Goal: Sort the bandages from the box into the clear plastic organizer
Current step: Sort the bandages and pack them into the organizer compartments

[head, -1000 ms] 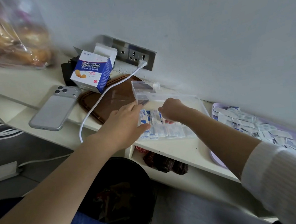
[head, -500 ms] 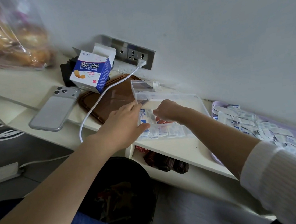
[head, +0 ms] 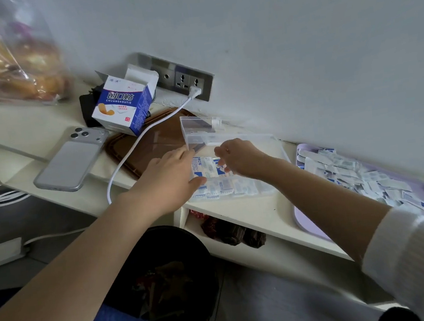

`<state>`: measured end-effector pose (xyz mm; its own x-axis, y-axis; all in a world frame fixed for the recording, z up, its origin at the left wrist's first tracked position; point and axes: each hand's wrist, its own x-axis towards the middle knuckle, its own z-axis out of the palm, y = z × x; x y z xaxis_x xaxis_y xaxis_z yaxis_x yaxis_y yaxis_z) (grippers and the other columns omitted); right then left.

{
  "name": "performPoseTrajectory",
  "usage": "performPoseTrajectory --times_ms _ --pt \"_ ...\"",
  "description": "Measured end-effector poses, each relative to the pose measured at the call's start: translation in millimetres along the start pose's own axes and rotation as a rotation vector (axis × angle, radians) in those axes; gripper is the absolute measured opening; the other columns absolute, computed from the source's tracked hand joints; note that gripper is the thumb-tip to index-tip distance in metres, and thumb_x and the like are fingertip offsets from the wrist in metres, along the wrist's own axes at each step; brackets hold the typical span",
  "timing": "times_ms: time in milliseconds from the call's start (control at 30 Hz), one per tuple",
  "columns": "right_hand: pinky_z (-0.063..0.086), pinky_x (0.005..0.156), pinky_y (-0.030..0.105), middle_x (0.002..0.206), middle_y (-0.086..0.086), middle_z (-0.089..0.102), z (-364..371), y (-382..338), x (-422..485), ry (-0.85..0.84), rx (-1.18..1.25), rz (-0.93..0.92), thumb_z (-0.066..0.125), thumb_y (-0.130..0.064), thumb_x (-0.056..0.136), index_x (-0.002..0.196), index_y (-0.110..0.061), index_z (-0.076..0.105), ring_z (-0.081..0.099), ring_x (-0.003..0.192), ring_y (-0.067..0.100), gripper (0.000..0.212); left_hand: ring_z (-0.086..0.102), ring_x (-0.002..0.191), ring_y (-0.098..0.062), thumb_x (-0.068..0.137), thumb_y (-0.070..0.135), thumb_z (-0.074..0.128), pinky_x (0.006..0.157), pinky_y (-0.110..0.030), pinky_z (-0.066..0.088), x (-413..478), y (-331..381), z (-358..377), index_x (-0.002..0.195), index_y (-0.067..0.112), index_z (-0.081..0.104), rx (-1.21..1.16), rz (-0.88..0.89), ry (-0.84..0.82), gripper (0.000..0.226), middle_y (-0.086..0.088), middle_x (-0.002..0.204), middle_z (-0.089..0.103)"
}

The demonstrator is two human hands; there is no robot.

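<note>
Bracing the organizer (head: 255, 137) at its left end with the left hand (head: 171, 180), laid relaxed against the clear wall and gripping nothing, presumably to stop the light case skating across the bench (head: 250, 211). Dipping into the near-left compartments with the right hand (head: 239, 157), curled downward and, by the look of it, pinching one bandage (head: 218, 167) by its end, though partly hidden behind the knuckles. Hands close together, not touching. Along the near row, wrapped bandages (head: 224, 187) already lying flat side by side, probably for tidy stacking. Propped up at the far side, the lid (head: 194, 125), out of the way of the reach. Far left, the box (head: 124, 104), flaps up, well apart from the action. To the right, on the purple tray (head: 316, 217), a loose pile (head: 350, 169) near the right arm, sensibly on the feeding side. Plenty waiting there, so mid-task at a guess. Next, likely: seating this one square without ruffling its neighbours. Worth minding the white cable (head: 136, 147) just left of the bracing wrist.
</note>
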<state>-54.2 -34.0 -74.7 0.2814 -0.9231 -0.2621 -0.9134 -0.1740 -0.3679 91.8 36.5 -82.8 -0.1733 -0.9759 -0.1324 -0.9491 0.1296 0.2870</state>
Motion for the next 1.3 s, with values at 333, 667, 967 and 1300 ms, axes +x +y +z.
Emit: performPoseTrajectory --times_ms 333,667,967,1300 --pt "0.042 0.087 0.033 0.128 0.007 0.049 -13 76 -66 0.358 -0.285 -0.331 0.041 -0.024 0.099 0.133 -0.012 0.047 0.047 0.118 0.025 0.036 0.062 0.081 -0.025 0.077 0.010 0.065 0.070 -0.037 0.046 0 37 15 0.090 0.013 0.065 0.235 0.250 0.448 0.013 -0.003 0.089 0.064" --pt "0.027 0.109 0.036 0.146 0.007 0.030 -16 222 -99 0.215 -0.372 0.047 0.038 -0.042 0.097 0.142 -0.016 0.027 0.030 0.134 0.026 0.053 0.055 0.075 -0.023 0.066 0.006 0.054 0.069 -0.031 0.036 9 117 79 0.079 0.015 0.064 0.271 0.573 0.423 0.019 -0.002 0.080 0.058" --pt "0.020 0.112 0.054 0.153 0.014 0.015 -20 286 -97 0.042 -0.226 0.415 0.029 -0.069 0.086 0.147 -0.015 0.010 0.017 0.138 0.041 0.084 0.034 0.130 -0.028 0.091 0.017 0.046 0.105 -0.032 0.028 64 182 130 0.134 0.006 0.035 0.283 0.363 0.049 0.045 -0.013 0.143 0.031" --pt "0.033 0.108 0.038 0.144 0.010 0.036 -18 280 -98 0.102 -0.177 0.114 0.054 -0.041 0.091 0.144 -0.012 0.022 0.034 0.131 0.029 0.068 0.055 0.107 -0.030 0.090 0.034 0.034 0.093 -0.037 0.037 68 233 140 0.112 0.006 0.056 0.198 0.432 0.140 0.042 -0.010 0.115 0.058"
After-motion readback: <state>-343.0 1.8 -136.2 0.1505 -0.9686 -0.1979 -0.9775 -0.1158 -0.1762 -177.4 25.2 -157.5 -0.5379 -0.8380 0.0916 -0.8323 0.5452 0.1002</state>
